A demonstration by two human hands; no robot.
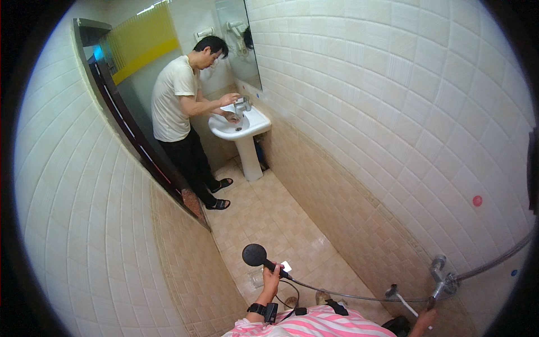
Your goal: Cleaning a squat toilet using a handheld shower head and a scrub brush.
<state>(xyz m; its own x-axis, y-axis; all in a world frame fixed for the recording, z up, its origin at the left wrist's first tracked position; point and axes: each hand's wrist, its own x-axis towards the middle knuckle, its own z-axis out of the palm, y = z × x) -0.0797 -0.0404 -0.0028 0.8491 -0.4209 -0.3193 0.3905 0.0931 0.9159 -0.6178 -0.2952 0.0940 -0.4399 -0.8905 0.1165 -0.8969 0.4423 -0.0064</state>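
Observation:
My left hand (271, 280) grips the handle of a black handheld shower head (254, 255), its round head raised above the floor and pointing away from me. A metal shower hose (337, 295) runs from the handle toward the wall on the right. My right hand (424, 322), partly cut off by the lower edge, is at a white-handled brush (406, 304) with a dark head and appears to hold it. Its fingers are also by the lever of the chrome shower mixer (440, 286); whether they touch it is hard to tell.
Another person (174, 101) bends over a white pedestal washbasin (227, 134), hands at its chrome tap (243, 103). The doorway (139, 139) is beside them. Tiled walls enclose the narrow floor (278, 215). A clear object (255, 279) lies near my left hand.

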